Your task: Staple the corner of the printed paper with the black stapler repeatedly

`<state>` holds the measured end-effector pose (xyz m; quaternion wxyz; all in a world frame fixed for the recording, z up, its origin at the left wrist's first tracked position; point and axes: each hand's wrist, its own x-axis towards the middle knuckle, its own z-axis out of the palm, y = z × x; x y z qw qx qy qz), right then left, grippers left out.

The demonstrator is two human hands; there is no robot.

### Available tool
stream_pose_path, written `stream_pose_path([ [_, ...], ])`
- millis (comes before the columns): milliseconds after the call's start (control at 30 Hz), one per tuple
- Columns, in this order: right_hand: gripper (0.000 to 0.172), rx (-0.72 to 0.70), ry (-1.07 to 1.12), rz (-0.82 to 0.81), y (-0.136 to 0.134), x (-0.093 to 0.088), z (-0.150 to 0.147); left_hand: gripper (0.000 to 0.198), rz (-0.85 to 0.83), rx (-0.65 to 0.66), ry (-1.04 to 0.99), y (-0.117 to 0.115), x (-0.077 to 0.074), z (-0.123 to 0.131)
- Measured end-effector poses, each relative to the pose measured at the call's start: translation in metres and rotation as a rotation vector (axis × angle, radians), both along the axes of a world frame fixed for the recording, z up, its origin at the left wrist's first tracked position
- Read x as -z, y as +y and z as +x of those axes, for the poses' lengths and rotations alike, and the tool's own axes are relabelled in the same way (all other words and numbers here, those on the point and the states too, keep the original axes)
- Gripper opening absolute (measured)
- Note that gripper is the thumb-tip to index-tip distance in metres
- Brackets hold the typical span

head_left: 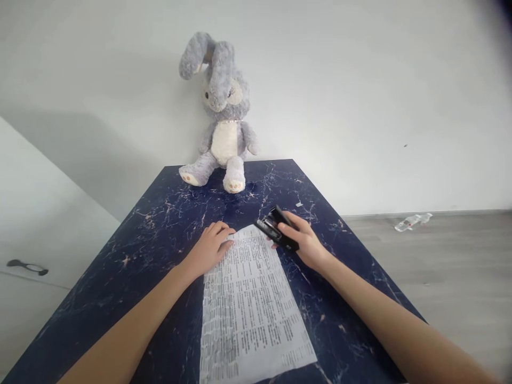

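A printed paper (256,298) lies lengthwise on the dark blue marbled table (160,224), its far end between my hands. Whether it is one sheet or several, I cannot tell. My left hand (212,245) rests on its upper left edge, thumb and fingers slightly apart. A black stapler (280,229) is in my right hand (304,240), with the thumb over its top and the other fingers partly hidden behind it. The stapler's jaws are spread and point left, at the paper's upper right corner; contact between them cannot be made out.
A grey plush rabbit (226,122) sits at the table's far end against the white wall (360,96). A small white scrap (299,205) lies beyond the stapler. To the left is a white cabinet with a dark handle (28,266). A clear plastic item (413,222) lies on the floor.
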<state>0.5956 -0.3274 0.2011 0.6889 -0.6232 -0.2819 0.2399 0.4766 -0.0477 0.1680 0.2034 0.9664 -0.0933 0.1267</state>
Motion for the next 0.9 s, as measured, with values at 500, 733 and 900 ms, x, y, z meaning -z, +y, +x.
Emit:
stream_pose_path([
  [500, 0.048, -0.238, -0.569, -0.203, 0.023, 0.013, -0.064, 0.042, -0.605, -0.034, -0.027, 0.015, -0.015, 0.001],
  [733, 0.038, -0.339, -0.370, -0.027, 0.018, 0.000, -0.062, 0.062, -0.971, 0.062, 0.143, 0.032, 0.002, -0.002],
  [900, 0.078, -0.510, -0.360, -0.077, 0.019, -0.001, -0.064, 0.059, -0.811, 0.045, 0.276, 0.034, 0.005, -0.004],
])
